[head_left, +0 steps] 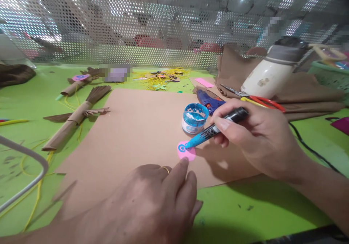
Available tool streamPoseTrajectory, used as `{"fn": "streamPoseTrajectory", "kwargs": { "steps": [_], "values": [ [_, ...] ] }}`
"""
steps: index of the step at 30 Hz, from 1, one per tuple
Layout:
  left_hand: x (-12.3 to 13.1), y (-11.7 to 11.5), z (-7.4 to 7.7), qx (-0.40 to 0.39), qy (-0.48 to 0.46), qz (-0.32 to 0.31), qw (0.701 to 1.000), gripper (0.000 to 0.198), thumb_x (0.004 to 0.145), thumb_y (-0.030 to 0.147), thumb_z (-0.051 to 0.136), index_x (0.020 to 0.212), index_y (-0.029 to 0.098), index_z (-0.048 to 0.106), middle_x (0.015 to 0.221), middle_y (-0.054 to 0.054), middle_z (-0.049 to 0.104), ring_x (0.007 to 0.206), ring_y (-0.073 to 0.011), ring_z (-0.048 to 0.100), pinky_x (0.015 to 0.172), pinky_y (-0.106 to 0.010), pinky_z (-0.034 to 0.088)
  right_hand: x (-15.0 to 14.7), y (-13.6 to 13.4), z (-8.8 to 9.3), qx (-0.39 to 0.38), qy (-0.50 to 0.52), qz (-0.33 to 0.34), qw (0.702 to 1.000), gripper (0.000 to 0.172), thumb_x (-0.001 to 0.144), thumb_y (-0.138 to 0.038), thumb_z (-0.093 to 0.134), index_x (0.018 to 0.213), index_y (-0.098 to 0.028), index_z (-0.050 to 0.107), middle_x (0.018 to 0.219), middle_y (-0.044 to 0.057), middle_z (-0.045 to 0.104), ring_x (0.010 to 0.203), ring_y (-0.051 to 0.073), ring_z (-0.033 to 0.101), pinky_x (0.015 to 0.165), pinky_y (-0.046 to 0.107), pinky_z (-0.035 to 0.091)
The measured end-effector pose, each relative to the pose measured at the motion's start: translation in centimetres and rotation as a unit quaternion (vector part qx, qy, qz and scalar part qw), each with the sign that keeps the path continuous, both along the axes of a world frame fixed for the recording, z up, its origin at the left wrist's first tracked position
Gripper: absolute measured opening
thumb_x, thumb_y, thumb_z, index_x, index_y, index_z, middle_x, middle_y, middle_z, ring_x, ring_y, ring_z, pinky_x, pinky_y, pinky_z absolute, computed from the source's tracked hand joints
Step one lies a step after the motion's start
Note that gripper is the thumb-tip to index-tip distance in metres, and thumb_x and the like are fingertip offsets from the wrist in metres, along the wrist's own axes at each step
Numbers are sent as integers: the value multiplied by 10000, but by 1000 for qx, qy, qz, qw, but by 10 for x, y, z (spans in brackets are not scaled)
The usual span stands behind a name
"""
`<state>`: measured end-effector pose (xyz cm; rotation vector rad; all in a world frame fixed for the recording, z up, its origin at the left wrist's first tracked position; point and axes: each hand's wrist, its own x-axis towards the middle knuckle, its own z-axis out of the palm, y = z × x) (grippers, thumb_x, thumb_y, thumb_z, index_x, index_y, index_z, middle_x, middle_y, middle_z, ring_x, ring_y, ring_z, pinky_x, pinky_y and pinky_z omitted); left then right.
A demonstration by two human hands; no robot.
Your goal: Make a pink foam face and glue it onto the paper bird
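My right hand (253, 135) is closed around a black marker (215, 127) whose lower end is coated in blue paint. That blue end touches a pink paper circle (191, 154), which bears blue ring marks. My left hand (163, 193) rests on the brown paper sheet (128, 127) with its fingers stretched out, the index fingertip pressing the circle's lower edge. Just behind the circle stands an uncapped jar of blue paint (194, 119), its rim smeared blue.
A blue glue gun (208, 100), red-and-yellow scissors (267, 103) and a white bottle (269, 71) lie or stand behind my right hand. Rolled brown-paper figures (73, 122) lie left, with yellow string (38, 196). A perforated metal screen (122, 26) borders the green table (245, 211).
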<state>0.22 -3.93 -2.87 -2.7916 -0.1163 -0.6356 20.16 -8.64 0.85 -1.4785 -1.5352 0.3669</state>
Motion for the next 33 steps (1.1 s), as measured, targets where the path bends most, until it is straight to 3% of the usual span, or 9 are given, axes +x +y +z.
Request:
{"fn": "streamPoseTrajectory", "kwargs": {
  "steps": [6, 17, 29, 33],
  "values": [
    [3, -6, -3, -5, 9, 61, 998, 209, 894, 268, 413, 838, 175, 591, 794, -53, 621, 480, -171, 494, 403, -325, 351, 2, -1, 1, -4, -28, -18, 999, 78, 821, -262, 547, 759, -217, 562, 543, -51, 557, 485, 105, 551, 464, 227, 434],
    [1, 0, 0, -3, -6, 11, 1000, 181, 864, 268, 466, 794, 159, 593, 775, -55, 640, 419, -151, 466, 346, -301, 313, 3, 0, 5, 23, -32, -34, 999, 89, 816, -212, 547, 731, -226, 570, 558, -30, 568, 495, 126, 572, 451, 247, 419],
    [2, -9, -2, -16, -13, 64, 998, 162, 873, 243, 462, 868, 168, 606, 849, -60, 656, 469, -185, 479, 406, -341, 337, -2, 2, 5, -7, -3, -5, 1000, 90, 791, -170, 549, 709, -208, 549, 566, -45, 592, 495, 93, 568, 465, 198, 468],
    [3, -3, -3, -7, -14, 20, 1000, 184, 869, 271, 464, 834, 159, 606, 808, -63, 655, 436, -167, 471, 368, -314, 322, 1, 2, 4, -10, -15, -2, 1000, 71, 785, -167, 553, 730, -212, 557, 562, -50, 573, 485, 94, 541, 456, 206, 453]
  ]
}}
